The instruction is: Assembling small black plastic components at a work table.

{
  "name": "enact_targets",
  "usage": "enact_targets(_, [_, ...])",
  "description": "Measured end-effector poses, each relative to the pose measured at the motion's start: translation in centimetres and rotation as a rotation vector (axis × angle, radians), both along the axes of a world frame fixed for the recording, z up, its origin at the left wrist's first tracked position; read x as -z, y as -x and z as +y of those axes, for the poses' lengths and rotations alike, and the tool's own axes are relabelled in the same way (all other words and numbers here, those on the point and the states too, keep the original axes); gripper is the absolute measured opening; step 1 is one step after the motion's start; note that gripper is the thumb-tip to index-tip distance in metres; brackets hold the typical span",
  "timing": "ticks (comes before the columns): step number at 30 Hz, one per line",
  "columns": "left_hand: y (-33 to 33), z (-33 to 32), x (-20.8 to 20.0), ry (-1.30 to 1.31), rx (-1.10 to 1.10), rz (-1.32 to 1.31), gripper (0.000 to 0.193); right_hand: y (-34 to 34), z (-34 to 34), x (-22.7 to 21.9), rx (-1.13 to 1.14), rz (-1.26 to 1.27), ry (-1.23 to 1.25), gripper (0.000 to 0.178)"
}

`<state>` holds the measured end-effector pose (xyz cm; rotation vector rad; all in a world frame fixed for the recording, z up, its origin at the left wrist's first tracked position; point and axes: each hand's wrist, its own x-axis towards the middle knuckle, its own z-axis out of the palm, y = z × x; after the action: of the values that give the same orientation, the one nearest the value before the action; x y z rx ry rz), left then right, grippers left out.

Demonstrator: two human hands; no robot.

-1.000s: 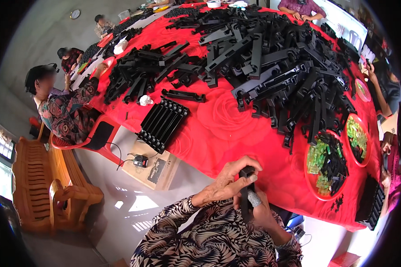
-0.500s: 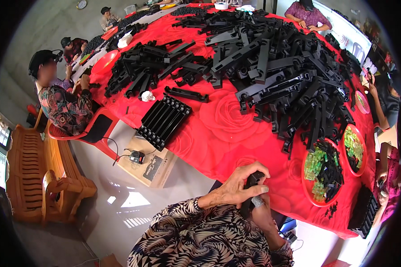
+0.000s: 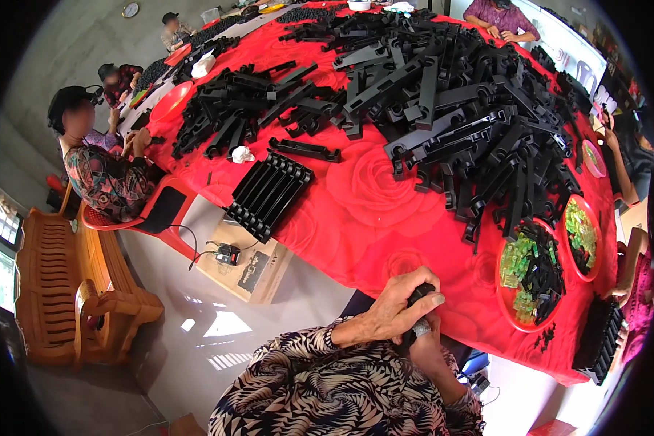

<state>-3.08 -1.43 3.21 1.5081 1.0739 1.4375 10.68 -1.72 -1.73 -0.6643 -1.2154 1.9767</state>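
Close to my body, at the table's near edge, my left hand (image 3: 394, 312) is curled over a black plastic piece (image 3: 419, 293), thumb and forefinger closed round its upper end. My right hand (image 3: 427, 343) is just below, closed on the lower part of the same piece; its fingers are mostly hidden. A silver-grey band or wrap (image 3: 422, 327) shows on the right hand. Most of the piece is covered by my hands. Left of them, several black bars lie side by side in a neat row (image 3: 270, 192), with a single black bar (image 3: 304, 150) behind it.
A large heap of black bars (image 3: 443, 94) covers the red tablecloth (image 3: 370, 182). At right stand two red bowls (image 3: 503, 309) of green and black small parts, near a black stack (image 3: 597, 341). Co-workers sit around the table. A cardboard box (image 3: 243, 272) and wooden bench (image 3: 51, 283) are at left.
Both my hands have shifted slightly right, and the black piece has turned, showing less of its length. At the right edge, a co-worker's hand has moved to the black stack.
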Motion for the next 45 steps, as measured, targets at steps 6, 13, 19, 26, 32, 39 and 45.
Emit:
enact_targets(6, [0.4,0.2,-0.7,0.177,-0.017,0.044,0.024,0.6,0.1,-1.1,0.076,-0.025,0.116,0.025])
enact_targets(13, [1.7,2.3,2.0,0.257,0.134,-0.589,0.022,0.0,0.8,-1.1,0.035,-0.295,-0.169,0.028])
enact_targets(19, [2.7,3.2,3.6,0.226,0.304,-0.889,0.023,-0.6,0.6,0.1,-0.034,-0.229,-0.109,0.036])
enact_targets(26, [2.8,3.3,3.8,0.299,0.241,-0.953,0.045,-0.6,0.2,1.3,-0.007,-0.317,-0.171,0.038])
enact_targets(32, [2.9,3.5,3.9,0.326,0.2,-0.897,0.05,-0.3,-0.2,2.9,0.126,-0.473,-0.441,0.033])
enact_targets(39, [2.8,3.6,4.0,0.312,0.238,-0.929,0.046,-0.2,0.1,3.1,0.156,-0.599,-0.517,0.028])
enact_targets(45, [2.7,3.3,3.7,0.286,0.256,-0.892,0.044,0.0,0.2,2.6,0.118,-0.506,-0.464,0.025])
